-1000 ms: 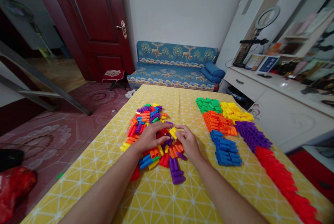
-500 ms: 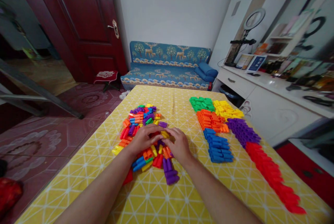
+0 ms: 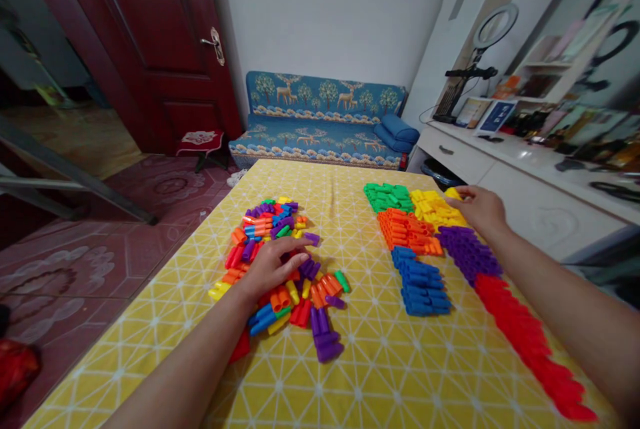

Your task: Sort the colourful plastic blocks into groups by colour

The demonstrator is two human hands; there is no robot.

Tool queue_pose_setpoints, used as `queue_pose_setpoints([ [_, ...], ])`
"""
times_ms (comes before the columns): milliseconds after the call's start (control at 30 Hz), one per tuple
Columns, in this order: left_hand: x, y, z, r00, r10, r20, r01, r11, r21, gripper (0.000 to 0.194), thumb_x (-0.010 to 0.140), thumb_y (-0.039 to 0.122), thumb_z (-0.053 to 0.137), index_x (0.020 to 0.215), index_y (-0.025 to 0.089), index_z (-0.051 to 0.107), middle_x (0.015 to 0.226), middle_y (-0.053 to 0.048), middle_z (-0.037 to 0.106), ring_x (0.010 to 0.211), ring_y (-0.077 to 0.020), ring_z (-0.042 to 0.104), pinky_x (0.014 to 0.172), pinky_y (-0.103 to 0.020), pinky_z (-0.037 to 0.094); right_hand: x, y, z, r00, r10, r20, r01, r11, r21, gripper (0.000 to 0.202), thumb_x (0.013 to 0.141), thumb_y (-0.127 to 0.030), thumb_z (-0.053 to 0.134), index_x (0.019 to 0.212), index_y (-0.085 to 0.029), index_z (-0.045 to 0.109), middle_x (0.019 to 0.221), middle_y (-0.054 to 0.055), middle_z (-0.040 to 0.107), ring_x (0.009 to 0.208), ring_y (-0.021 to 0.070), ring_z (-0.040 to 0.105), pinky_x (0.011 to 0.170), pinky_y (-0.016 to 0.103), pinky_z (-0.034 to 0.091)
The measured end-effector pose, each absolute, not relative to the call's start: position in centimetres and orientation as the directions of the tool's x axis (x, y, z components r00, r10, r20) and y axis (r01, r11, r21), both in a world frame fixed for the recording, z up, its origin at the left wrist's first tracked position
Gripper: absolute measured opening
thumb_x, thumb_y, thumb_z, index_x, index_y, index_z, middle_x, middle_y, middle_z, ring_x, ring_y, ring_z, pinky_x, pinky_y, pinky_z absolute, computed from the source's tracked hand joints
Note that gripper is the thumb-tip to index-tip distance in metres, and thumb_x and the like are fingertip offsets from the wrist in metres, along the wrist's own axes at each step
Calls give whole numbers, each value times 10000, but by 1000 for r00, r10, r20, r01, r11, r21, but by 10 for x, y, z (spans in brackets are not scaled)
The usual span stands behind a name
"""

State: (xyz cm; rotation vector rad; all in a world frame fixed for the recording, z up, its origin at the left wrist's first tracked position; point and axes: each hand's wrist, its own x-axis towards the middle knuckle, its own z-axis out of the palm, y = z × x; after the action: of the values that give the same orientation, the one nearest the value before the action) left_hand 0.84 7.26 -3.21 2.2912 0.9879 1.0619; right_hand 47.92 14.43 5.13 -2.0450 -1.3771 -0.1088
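My left hand (image 3: 280, 265) rests over the mixed heap of coloured plastic pieces (image 3: 250, 252), its fingers apart and nothing visible between them. At the right, my right hand (image 3: 477, 208) pinches a yellow piece (image 3: 453, 194) at the far edge of the yellow group (image 3: 433, 208). Beside that group lie green pieces (image 3: 387, 196) and orange pieces (image 3: 406, 232). Nearer to me are purple pieces (image 3: 469, 252), blue pieces (image 3: 423, 286) and a long row of red pieces (image 3: 530, 342).
All the pieces lie on a table with a yellow patterned cloth (image 3: 320, 182). Beyond it stands a blue sofa (image 3: 310, 129). A white dresser (image 3: 480, 179) with a ring light (image 3: 495, 26) is at the right, and a small red stool (image 3: 200, 141) is at the left.
My right hand has moved from the mixed heap to the yellow group, with a yellow piece in its fingers. My left hand has stayed over the heap. The view has shifted slightly.
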Motion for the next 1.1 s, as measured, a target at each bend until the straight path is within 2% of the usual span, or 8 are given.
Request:
queue_pose_setpoints([
  [67, 9, 73, -33, 445, 760, 474, 438, -646, 625, 289, 916, 329, 553, 1153, 208, 665, 1089, -68, 725, 970, -209, 677, 840, -301, 522, 514, 153, 51, 452, 830, 327, 873, -337, -352, 357, 704, -311, 688, 1011, -132, 719, 979, 167, 694, 856, 309, 633, 699, 398, 447],
  [200, 8, 72, -32, 438, 769, 465, 452, -636, 626, 269, 915, 323, 554, 1112, 190, 679, 1045, -72, 734, 942, -206, 681, 824, -295, 522, 541, 166, 38, 354, 907, 227, 931, -318, -179, 279, 662, -260, 692, 916, -151, 734, 1004, 174, 697, 884, 356, 635, 674, 426, 449],
  [533, 8, 72, -29, 446, 757, 478, 445, -651, 615, 260, 920, 315, 540, 1083, 178, 689, 1041, -78, 734, 949, -200, 680, 836, -294, 524, 528, 180, 27, 232, 934, 270, 969, -197, -151, 256, 577, -160, 688, 830, -177, 721, 899, 128, 700, 827, 332, 648, 714, 438, 490],
  [633, 9, 71, -27, 444, 751, 488, 439, -658, 612, 259, 923, 317, 534, 1078, 184, 693, 1030, -75, 735, 935, -197, 683, 824, -297, 529, 509, 173, 28, 172, 921, 349, 973, -104, -204, 213, 648, -179, 641, 847, -174, 718, 931, 131, 690, 810, 297, 651, 738, 424, 494],
  [767, 11, 68, -24, 437, 747, 501, 433, -663, 611, 252, 928, 317, 529, 1062, 190, 699, 1016, -65, 738, 924, -188, 686, 818, -293, 532, 448, 157, 27, 48, 834, 549, 916, 183, -357, 204, 732, -202, 557, 870, -174, 705, 954, 101, 684, 777, 220, 643, 772, 378, 501],
  [867, 12, 67, -22, 430, 743, 513, 434, -668, 604, 244, 932, 308, 526, 1047, 187, 703, 1001, -61, 742, 915, -181, 686, 811, -285, 529, 377, 129, 22, -70, 811, 581, 786, 403, -469, 210, 786, -230, 547, 923, -187, 699, 936, 65, 675, 809, 185, 632, 776, 336, 502],
  [967, 11, 66, -21, 431, 734, 526, 433, -679, 593, 242, 929, 307, 530, 1034, 182, 708, 992, -65, 744, 910, -182, 687, 816, -285, 527, 309, 88, 12, -242, 850, 467, 641, 501, -581, 197, 807, -220, 556, 940, -200, 700, 947, 52, 672, 784, 157, 627, 742, 306, 499],
  [1100, 10, 67, -23, 450, 732, 511, 427, -679, 597, 242, 916, 316, 550, 1026, 174, 713, 990, -75, 743, 915, -191, 687, 832, -296, 523, 261, 42, -6, -377, 897, 231, 648, 434, -626, 336, 706, -194, 684, 1037, -247, 706, 1041, 49, 655, 965, 198, 606, 860, 341, 475],
])
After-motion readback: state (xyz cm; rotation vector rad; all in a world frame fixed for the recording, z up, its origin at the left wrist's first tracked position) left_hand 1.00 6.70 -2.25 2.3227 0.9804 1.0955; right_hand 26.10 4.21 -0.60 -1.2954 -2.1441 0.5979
